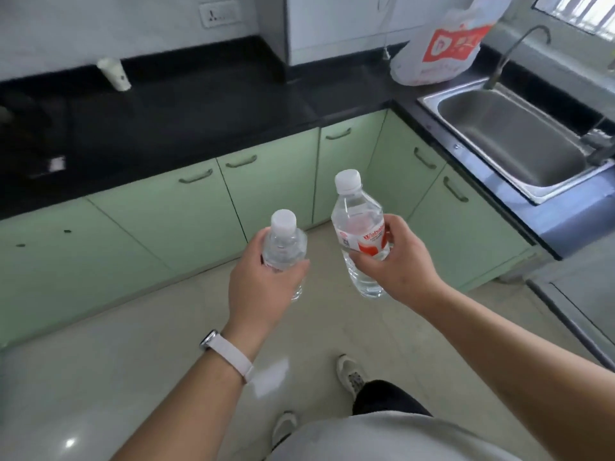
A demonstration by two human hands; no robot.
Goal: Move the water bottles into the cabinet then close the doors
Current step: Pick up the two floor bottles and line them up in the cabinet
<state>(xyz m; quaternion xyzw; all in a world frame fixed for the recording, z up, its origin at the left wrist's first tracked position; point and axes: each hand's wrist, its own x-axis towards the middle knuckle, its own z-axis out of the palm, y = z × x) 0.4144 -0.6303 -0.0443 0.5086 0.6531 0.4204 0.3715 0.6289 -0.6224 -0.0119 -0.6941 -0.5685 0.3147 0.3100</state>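
The left hand [263, 281] grips one water bottle [284, 251], cap toward twelve o'clock; the right hand [396, 261], fingers wrapped, holds the labelled bottle [361, 227], cap toward eleven, before the shut green cabinet doors [266, 191].

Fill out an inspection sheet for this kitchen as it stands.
Surface: black countertop, mostly bare.
Job's things: two water bottles, capped; left bottle, right bottle. Green cabinet doors all closed.
Clutter: white cup lying tipped; plastic bag by the sink.
Hands: left hand and right hand each grip a bottle, fingers wrapped round.
Cables: thin cord hanging near the bag.
Surroundings: tap, wall socket, tiled floor.
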